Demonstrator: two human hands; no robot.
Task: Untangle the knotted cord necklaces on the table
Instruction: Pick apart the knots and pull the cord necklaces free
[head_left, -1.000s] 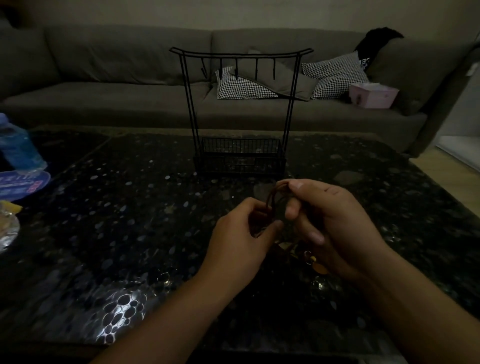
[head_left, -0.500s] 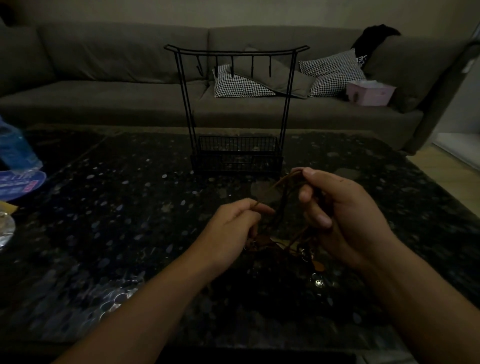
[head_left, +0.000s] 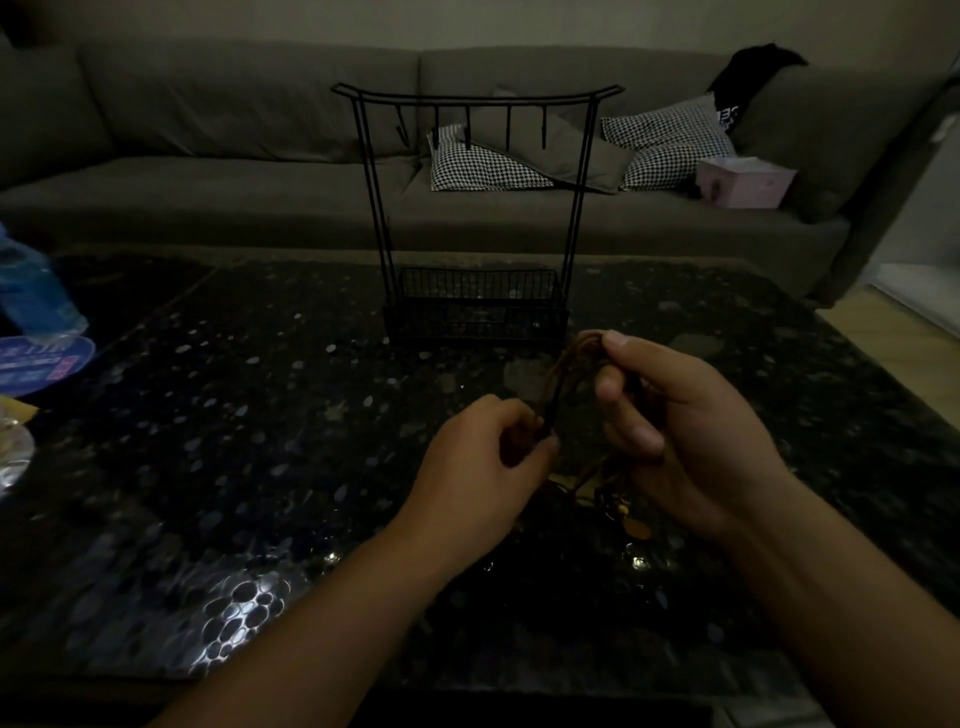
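A tangle of brown and dark cord necklaces (head_left: 563, 376) hangs between both hands above the dark speckled table (head_left: 260, 415). My right hand (head_left: 680, 431) pinches the top of the cord bundle between thumb and fingers. My left hand (head_left: 483, 467) pinches the cords lower down, to the left. Loose strands and small amber pendants (head_left: 636, 527) dangle below the hands, partly hidden by them. The light is dim, so single cords are hard to tell apart.
A black wire jewellery stand (head_left: 475, 208) with hooks and a basket base stands just behind the hands. A blue bottle (head_left: 36, 296) and a round blue lid (head_left: 36, 364) sit at the left edge. A grey sofa (head_left: 208, 156) with cushions lies beyond.
My left hand has moved right and up, from pulling a strand aside to pinching the cords close under my right hand. My right hand holds the bundle about where it was.
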